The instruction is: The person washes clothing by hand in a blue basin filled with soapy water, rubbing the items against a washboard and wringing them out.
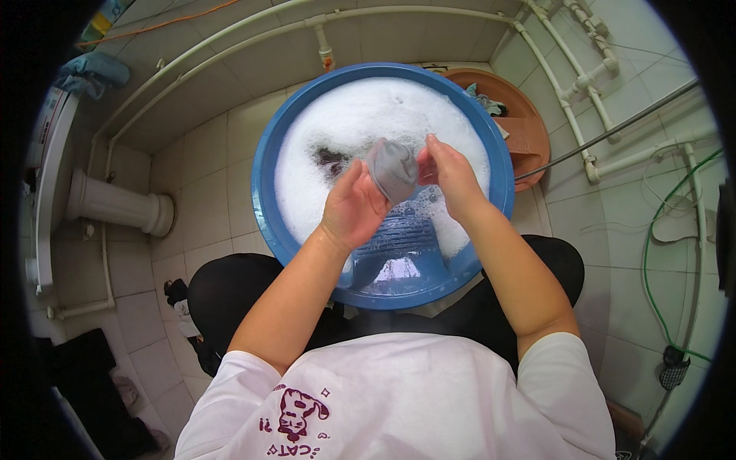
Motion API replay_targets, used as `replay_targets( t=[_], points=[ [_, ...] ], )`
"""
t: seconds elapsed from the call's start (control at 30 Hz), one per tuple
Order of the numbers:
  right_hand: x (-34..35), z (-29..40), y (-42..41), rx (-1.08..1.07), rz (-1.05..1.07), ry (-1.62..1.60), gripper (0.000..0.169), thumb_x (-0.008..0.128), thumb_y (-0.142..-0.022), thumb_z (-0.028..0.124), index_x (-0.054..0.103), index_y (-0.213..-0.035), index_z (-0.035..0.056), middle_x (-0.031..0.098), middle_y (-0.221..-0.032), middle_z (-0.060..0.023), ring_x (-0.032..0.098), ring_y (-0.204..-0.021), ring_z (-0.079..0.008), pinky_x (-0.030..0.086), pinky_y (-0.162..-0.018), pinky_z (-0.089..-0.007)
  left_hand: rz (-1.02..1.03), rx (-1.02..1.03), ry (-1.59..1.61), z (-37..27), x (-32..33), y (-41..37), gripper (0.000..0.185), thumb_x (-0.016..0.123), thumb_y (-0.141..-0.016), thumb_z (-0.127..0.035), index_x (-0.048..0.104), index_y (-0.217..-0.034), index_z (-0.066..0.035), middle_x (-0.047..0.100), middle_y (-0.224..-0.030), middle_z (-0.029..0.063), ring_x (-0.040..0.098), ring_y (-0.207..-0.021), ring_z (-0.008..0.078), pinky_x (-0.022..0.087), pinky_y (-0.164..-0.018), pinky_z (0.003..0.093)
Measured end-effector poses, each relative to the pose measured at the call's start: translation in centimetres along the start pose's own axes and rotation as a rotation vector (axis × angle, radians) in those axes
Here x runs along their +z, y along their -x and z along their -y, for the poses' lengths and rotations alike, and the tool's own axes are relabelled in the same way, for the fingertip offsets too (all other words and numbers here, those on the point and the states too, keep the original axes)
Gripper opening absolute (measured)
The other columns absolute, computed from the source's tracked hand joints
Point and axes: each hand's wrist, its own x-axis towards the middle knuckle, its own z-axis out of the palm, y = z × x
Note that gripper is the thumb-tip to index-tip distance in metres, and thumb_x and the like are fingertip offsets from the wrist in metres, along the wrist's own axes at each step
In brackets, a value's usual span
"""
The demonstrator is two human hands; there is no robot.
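A large blue plastic basin (264, 213) full of white suds (356, 103) stands before me, with a ribbed washboard (402, 233) moulded into its near side. Above the suds, my left hand (359, 201) holds a wet, bunched grey cloth (394, 169) against its palm and fingers. To the right of the cloth is my right hand (448, 169), its fingers slightly curled and its thumb raised; whether it touches the cloth is unclear. Dark fabric (333, 160) shows through the foam left of the cloth.
A brown plastic basin (532, 132) with crumpled cloths (489, 104) stands behind the blue one at the right. White pipes (402, 10) run along the walls. A metal rod (621, 125) slants in from the right. A white pedestal (123, 201) stands at the left.
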Motion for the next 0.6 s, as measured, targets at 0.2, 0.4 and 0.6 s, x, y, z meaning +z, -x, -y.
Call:
replay_targets(
  t=[0.2, 0.4, 0.6],
  points=[
    [-0.3, -0.5, -0.2, -0.188, 0.028, 0.138, 0.015, 0.06, -0.081, 0.017, 0.054, -0.08, 0.0039, 0.056, -0.073, -0.0025, 0.052, -0.064, -0.0094, 0.043, -0.059, -0.023, -0.154, 0.079, -0.191, 0.2, -0.4, -0.4, 0.045, 0.042, -0.089, -0.029, 0.034, -0.127, -0.006, 0.046, -0.123, 0.0101, 0.047, -0.111, 0.019, 0.039, -0.093, 0.0308],
    [-0.3, 0.5, 0.0, -0.07, 0.035, -0.066, 0.012, 0.058, -0.081, 0.015, 0.054, -0.083, 0.0037, 0.058, -0.074, -0.0032, 0.054, -0.064, -0.0097, 0.045, -0.059, -0.0247, -0.661, 0.079, -0.675, 0.8, -2.7, -0.7, 0.026, 0.052, -0.085, -0.017, 0.047, -0.107, -0.004, 0.054, -0.1, 0.0075, 0.056, -0.088, 0.0161, 0.046, -0.078, 0.0295],
    [1.2, 0.2, 1.1, -0.273, 0.161, 0.469, 0.016, 0.058, -0.079, 0.012, 0.06, -0.087, -0.0015, 0.061, -0.075, -0.0067, 0.057, -0.067, -0.0127, 0.046, -0.062, -0.025, -0.334, 0.032, -0.508, 0.9, 0.1, -0.5, 0.027, 0.046, -0.09, -0.027, 0.049, -0.102, -0.003, 0.056, -0.093, 0.006, 0.056, -0.084, 0.0127, 0.047, -0.074, 0.0271]
  ],
)
